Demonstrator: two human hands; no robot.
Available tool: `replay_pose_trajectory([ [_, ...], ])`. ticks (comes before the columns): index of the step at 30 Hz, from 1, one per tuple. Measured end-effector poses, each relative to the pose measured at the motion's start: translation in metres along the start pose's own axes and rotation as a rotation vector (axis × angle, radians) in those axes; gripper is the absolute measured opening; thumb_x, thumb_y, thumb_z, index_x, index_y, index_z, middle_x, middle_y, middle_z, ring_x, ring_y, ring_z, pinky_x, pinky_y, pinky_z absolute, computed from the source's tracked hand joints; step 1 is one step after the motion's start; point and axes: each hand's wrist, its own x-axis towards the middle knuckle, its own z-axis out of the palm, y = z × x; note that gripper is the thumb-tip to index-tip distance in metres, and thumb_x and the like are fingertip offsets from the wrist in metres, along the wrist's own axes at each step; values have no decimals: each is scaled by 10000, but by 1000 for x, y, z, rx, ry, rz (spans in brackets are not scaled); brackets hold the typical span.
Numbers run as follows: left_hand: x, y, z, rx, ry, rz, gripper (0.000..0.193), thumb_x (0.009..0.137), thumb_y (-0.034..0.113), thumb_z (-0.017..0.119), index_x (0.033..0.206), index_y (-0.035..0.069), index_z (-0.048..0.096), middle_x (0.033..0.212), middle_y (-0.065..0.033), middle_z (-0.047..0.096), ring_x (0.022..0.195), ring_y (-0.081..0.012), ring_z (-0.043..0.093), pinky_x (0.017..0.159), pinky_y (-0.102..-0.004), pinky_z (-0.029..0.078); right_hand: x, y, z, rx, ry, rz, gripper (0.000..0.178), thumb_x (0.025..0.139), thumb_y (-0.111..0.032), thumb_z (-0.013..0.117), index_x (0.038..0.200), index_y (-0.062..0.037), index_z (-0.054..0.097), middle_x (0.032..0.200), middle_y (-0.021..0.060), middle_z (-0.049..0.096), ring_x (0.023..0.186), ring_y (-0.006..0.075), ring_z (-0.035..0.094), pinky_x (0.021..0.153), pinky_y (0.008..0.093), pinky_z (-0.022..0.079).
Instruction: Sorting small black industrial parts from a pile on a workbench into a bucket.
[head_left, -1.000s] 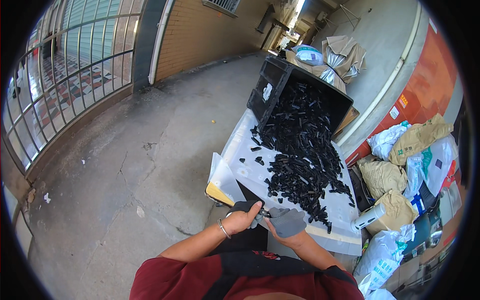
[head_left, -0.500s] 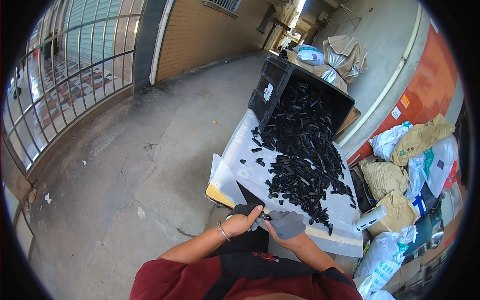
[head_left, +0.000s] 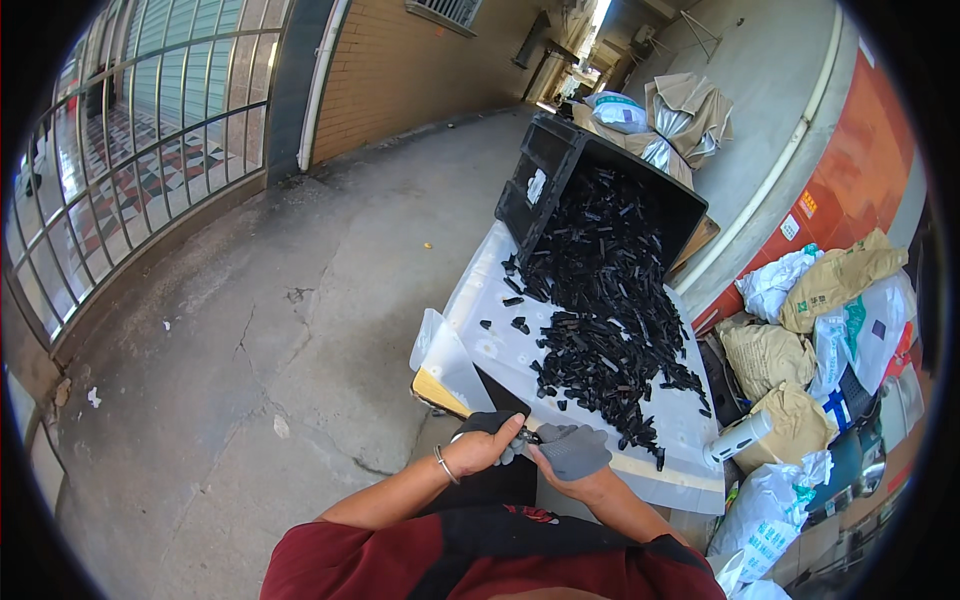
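Note:
Close together at the table's near edge, my two hands meet over a small black piece [head_left: 531,436]. My left hand [head_left: 484,443], in a grey glove that leaves the thumb bare, is closed round one end of it. At its other end my right hand [head_left: 572,455], gloved in grey too, pinches with the thumb. The fingers hide most of the piece. Just beyond them, a heap of small black parts [head_left: 610,350] spreads over the white-covered table [head_left: 490,335]. The heap runs out of a black plastic crate [head_left: 541,170] tipped on its side.
A loose sheet of plastic [head_left: 447,362] hangs at the table's left corner above a yellowish edge [head_left: 438,393]. A white cylinder [head_left: 740,437] lies at the right edge. Stuffed sacks [head_left: 768,357] crowd the right side, more sacks [head_left: 690,115] behind the crate. A metal fence [head_left: 160,130] borders the concrete ground [head_left: 270,330].
The loose plastic sheet at the table's left corner has billowed slightly to the left. Both hands stay nearly in place on the black piece.

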Motion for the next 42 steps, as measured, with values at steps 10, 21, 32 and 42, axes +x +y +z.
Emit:
replay_pose_trajectory([
  [10,-5,13,-2,-77,23,5,511,901,460,315,863,31,589,603,-149,553,539,-281,541,556,-362,431,-2,-7,-12,49,82,2,148,774,-217,596,722,-78,593,614,73,545,539,264,519,482,385,372],
  [21,9,12,17,-93,211,27,437,901,399,381,797,19,569,634,-120,561,613,-249,552,587,-352,427,-31,17,-10,175,110,130,138,752,-191,630,776,-58,599,677,96,574,585,286,531,517,374,403],
  [32,39,60,80,9,-53,96,442,912,386,387,782,9,579,672,-68,582,606,-194,540,593,-305,434,-97,62,-19,257,277,303,158,762,-148,619,881,-44,614,789,89,603,647,275,547,565,377,393],
  [42,46,75,152,214,-354,-87,444,912,403,348,824,32,574,689,-151,577,634,-302,554,619,-346,437,-165,87,-16,65,238,404,238,757,-184,607,955,-55,587,755,75,585,631,270,515,561,380,381],
])
